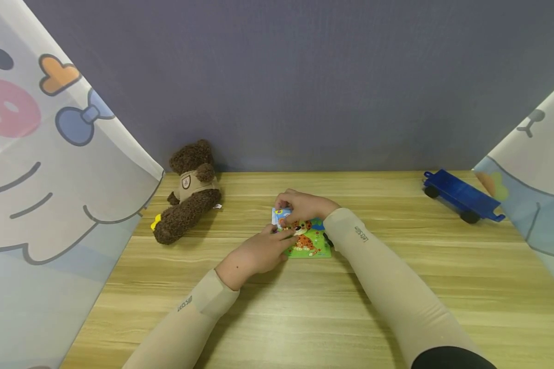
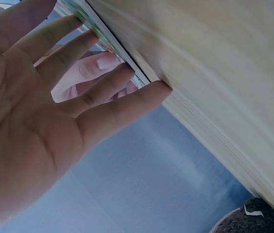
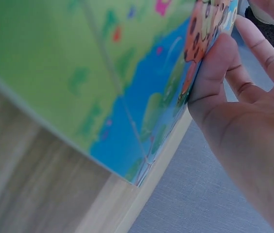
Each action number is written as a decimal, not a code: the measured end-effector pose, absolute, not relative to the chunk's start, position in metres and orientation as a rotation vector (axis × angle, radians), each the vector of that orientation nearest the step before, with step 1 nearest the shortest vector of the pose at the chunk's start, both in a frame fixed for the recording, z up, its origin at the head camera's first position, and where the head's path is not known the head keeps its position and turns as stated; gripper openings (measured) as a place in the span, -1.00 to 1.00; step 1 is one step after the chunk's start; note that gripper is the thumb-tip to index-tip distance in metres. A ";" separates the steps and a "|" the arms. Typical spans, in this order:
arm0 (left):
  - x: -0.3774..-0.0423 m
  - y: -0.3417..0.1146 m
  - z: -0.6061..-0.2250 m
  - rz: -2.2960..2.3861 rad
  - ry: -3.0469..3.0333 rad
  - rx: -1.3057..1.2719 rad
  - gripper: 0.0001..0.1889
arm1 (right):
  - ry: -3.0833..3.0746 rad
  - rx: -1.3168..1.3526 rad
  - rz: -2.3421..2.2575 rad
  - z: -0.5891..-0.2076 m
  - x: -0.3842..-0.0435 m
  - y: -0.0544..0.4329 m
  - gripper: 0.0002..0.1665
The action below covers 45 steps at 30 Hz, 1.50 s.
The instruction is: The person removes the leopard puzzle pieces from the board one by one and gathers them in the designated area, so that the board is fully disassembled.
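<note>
A flat jigsaw puzzle (image 1: 322, 250) with a spotted leopard on green grass and blue sky lies on the wooden table; seams cross its picture in the right wrist view. My left hand (image 1: 264, 251) rests at its lower left side, fingers spread and fairly straight, fingertips (image 2: 89, 35) along the edge. Over the upper left corner, my right hand (image 1: 304, 206) has its thumb and bent fingers about a small blue puzzle piece (image 1: 279, 213) with a yellow figure. A white strip shows beside that piece. Both hands cover parts of the picture.
A brown teddy bear (image 1: 186, 210) in a beige shirt lies at the back left. At the back right stands a blue toy wagon (image 1: 463, 195) with black wheels. A grey wall (image 1: 304, 92) rises behind the table (image 1: 304, 318), with printed cloths at both sides.
</note>
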<state>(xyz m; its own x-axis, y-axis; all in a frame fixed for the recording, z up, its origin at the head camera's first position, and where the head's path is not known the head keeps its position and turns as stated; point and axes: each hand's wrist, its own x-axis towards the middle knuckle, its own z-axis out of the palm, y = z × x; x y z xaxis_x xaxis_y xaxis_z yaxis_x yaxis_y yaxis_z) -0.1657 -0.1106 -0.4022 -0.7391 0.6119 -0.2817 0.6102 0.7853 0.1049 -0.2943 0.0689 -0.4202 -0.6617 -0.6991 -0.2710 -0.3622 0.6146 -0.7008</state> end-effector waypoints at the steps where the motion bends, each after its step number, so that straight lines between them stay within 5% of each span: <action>1: -0.166 -0.110 -0.402 0.006 2.675 0.938 -0.38 | 2.307 -0.835 -0.838 -0.421 -0.294 0.069 -0.62; 45: -0.165 -0.109 -0.401 0.024 2.683 0.946 -0.38 | 2.350 -0.881 -0.943 -0.419 -0.292 0.073 -0.70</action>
<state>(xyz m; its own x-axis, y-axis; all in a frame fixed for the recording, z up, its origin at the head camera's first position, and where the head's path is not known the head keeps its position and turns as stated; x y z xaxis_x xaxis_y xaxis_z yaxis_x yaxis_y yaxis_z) -0.1654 -0.1092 -0.4012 -0.7401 0.6161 -0.2696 0.6111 0.7835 0.1128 -0.2918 0.0734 -0.4189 -0.6913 -0.7023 -0.1702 -0.3898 0.5607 -0.7305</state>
